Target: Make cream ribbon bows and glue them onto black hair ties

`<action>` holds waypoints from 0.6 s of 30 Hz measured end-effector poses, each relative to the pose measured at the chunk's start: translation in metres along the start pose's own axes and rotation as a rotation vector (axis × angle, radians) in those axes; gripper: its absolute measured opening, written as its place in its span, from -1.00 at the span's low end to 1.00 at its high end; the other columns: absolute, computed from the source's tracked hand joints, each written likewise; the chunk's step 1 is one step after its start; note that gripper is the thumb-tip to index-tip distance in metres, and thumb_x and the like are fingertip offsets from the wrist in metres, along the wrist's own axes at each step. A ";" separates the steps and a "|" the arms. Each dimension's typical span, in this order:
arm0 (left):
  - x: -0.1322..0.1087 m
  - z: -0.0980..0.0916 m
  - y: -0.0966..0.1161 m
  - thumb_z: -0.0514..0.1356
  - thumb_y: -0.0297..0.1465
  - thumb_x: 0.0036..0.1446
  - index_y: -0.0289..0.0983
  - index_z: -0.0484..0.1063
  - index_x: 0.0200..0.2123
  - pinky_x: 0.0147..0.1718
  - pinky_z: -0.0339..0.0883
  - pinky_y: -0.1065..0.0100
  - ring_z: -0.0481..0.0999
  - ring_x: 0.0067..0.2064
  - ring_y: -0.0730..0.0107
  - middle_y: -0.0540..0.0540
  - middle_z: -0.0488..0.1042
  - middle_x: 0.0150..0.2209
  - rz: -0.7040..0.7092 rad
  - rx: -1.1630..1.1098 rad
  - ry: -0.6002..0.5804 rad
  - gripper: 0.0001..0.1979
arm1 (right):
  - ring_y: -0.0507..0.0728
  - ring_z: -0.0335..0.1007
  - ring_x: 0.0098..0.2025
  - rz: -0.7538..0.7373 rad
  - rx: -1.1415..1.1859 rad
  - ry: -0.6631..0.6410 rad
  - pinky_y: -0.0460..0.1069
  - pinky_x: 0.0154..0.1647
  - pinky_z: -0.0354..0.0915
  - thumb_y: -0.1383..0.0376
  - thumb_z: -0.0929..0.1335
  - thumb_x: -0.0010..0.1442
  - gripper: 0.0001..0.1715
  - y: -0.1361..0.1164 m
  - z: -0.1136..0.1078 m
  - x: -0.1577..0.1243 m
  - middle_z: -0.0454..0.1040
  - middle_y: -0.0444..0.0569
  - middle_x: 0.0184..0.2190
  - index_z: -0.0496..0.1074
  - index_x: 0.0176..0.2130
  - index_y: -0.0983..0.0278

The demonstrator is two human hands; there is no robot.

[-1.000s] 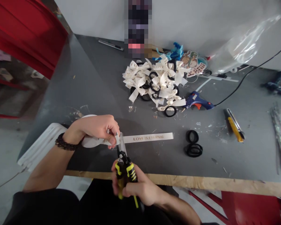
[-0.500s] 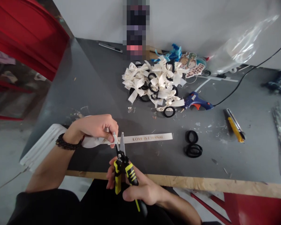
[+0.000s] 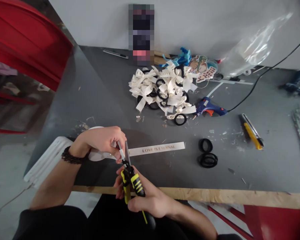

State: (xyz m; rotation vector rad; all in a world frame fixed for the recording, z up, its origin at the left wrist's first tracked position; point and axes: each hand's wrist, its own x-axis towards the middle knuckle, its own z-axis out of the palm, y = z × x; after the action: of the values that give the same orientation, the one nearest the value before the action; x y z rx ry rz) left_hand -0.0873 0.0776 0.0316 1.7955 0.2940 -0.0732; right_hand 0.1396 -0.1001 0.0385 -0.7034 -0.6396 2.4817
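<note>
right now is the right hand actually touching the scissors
Touching: the head view shows the right hand wrapped around the scissors, its thumb lying over them.

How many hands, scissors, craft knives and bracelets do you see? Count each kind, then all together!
Left hand and right hand: 2
Scissors: 1
Yellow craft knife and slim craft knife at the back: 2
Bracelet: 1
Total: 6

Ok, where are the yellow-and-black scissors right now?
In the head view, the yellow-and-black scissors are in the right hand, low and just left of centre, their blades up beside the left hand and the printed white ribbon.
</note>
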 end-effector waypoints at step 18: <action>-0.002 -0.002 -0.004 0.34 -0.30 0.35 -0.12 0.74 -0.28 -0.24 0.46 0.46 0.67 -0.24 0.35 -0.12 0.70 -0.29 -0.024 0.003 -0.038 -0.84 | 0.07 0.39 -0.18 0.023 0.002 0.038 0.00 -0.24 0.27 0.50 0.43 -0.10 -0.27 0.005 0.003 0.000 0.39 -0.11 -0.08 0.31 0.07 0.16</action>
State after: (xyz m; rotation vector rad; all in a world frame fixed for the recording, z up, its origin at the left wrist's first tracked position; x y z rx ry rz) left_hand -0.0902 0.0797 0.0285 1.7915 0.2889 -0.1243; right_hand 0.1363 -0.1043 0.0378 -0.7595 -0.6181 2.4839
